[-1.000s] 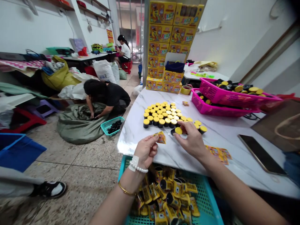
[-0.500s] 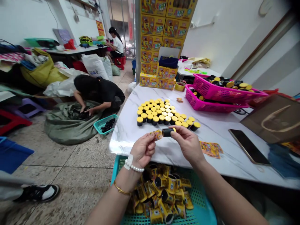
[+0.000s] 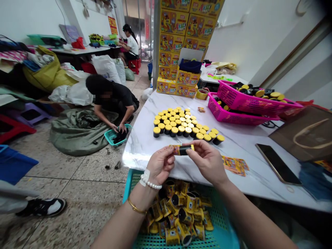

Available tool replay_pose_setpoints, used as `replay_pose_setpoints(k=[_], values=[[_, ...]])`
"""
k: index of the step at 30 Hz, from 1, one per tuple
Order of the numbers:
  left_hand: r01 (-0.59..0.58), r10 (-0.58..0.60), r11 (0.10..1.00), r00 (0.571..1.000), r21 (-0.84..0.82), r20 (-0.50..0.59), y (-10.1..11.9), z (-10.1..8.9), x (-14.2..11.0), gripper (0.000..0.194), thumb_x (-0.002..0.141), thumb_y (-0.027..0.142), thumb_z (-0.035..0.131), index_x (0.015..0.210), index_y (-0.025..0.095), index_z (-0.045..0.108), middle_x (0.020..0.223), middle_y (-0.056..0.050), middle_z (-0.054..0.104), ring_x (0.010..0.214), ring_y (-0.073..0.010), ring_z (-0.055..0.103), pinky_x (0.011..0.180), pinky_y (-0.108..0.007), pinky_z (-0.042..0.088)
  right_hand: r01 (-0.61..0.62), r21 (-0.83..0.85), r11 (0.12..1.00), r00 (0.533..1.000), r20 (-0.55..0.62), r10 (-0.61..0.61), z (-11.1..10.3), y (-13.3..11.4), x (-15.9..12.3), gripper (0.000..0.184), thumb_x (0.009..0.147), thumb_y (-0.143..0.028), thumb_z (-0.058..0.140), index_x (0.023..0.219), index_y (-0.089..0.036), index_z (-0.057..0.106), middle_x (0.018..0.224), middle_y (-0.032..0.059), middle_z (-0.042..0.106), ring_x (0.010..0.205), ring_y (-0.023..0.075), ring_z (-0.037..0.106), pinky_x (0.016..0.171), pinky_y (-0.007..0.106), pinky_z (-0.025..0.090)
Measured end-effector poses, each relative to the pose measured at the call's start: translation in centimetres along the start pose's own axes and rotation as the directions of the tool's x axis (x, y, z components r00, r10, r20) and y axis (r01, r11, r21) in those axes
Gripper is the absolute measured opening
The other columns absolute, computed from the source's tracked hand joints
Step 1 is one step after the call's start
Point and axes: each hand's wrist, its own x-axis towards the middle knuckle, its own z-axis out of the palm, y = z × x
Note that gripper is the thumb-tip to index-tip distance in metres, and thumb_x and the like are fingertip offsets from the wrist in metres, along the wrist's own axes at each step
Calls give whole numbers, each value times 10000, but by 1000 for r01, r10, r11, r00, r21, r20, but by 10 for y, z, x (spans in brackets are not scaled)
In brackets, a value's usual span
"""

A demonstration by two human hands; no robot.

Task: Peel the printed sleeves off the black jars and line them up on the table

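Note:
My left hand [image 3: 161, 164] pinches a small printed yellow wrapper [image 3: 176, 149] between thumb and fingers. My right hand [image 3: 207, 159] grips a black cup with a yellow lid [image 3: 185, 150], lying on its side in the air above the table edge. The cup's dark end meets the wrapper; whether it sits inside is hard to make out. Behind both hands, several upright black cups with yellow lids [image 3: 178, 121] stand in rows on the white marbled table [image 3: 140, 138]. Flat printed wrappers [image 3: 234, 165] lie by my right forearm.
Below the table edge, a teal basket [image 3: 223, 221] holds several wrapped cups [image 3: 181, 216]. Pink baskets [image 3: 243, 98], a phone [image 3: 278, 162] and a paper bag [image 3: 303, 135] are on the right. Yellow boxes [image 3: 172, 41] are stacked behind. A co-worker [image 3: 114, 100] crouches on the left.
My right hand has brought the lidded cup from the table to the wrapper in my left hand and tipped it sideways. The co-worker's hands moved from the green sack to the small teal basket.

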Motion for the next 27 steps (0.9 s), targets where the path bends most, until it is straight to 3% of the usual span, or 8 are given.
replay_pose_setpoints(k=[4, 10, 15, 19, 22, 25, 27], values=[[-30, 30, 999, 999, 40, 13, -3, 0, 0, 250, 682, 210, 809, 798, 88, 624, 699, 11, 598, 417, 11, 382, 325, -100, 163, 62, -131, 989, 998, 22, -60, 2, -1, -3, 202, 846, -299, 681, 1025, -215, 644, 987, 62, 747, 817, 177, 710, 791, 331, 583], [-71, 70, 990, 997, 120, 10, -7, -4, -2, 304, 675, 280, 826, 829, 114, 623, 633, 21, 607, 369, -9, 403, 312, -122, 210, 25, 83, 996, 997, 64, -30, 4, 6, 0, 204, 880, -352, 660, 1019, -220, 589, 992, 70, 736, 871, 191, 713, 787, 333, 591], [-64, 72, 977, 997, 205, -29, -11, -4, -3, 302, 718, 365, 791, 772, 118, 626, 481, 37, 536, 333, -32, 390, 310, -142, 220, 88, 34, 996, 994, 65, -90, 1, 14, -6, 220, 867, -333, 689, 1035, -231, 588, 975, 61, 726, 885, 196, 707, 782, 330, 592], [-123, 137, 965, 990, 231, -46, -8, 2, -4, 324, 664, 317, 837, 833, 82, 691, 679, -30, 637, 486, -54, 503, 344, -146, 283, 154, -52, 987, 988, 25, -153, -6, 15, 2, 263, 836, -313, 726, 1064, -235, 620, 988, 50, 711, 856, 183, 693, 793, 333, 592], [-231, 260, 937, 962, 262, -83, -1, 4, -2, 337, 648, 310, 856, 866, 102, 706, 844, -46, 650, 589, -67, 543, 381, -156, 322, 201, -83, 976, 980, 26, -200, -14, 12, 17, 317, 774, -329, 792, 1044, -230, 659, 955, 42, 692, 844, 182, 675, 804, 340, 585], [-292, 334, 889, 940, 351, -65, 5, 1, 0, 417, 662, 343, 856, 998, 155, 695, 919, -44, 651, 684, -104, 596, 451, -174, 404, 227, -38, 973, 965, 143, -220, -18, 9, 34, 340, 745, -341, 822, 1033, -231, 678, 942, 41, 686, 825, 177, 667, 781, 337, 579], [-291, 312, 872, 950, 394, 11, 7, -4, 1, 493, 664, 345, 858, 1086, 171, 673, 925, -54, 663, 743, -142, 630, 505, -203, 461, 267, -25, 963, 934, 254, -253, -16, 9, 42, 342, 751, -336, 820, 1050, -237, 687, 938, 41, 688, 818, 173, 660, 767, 338, 576]])
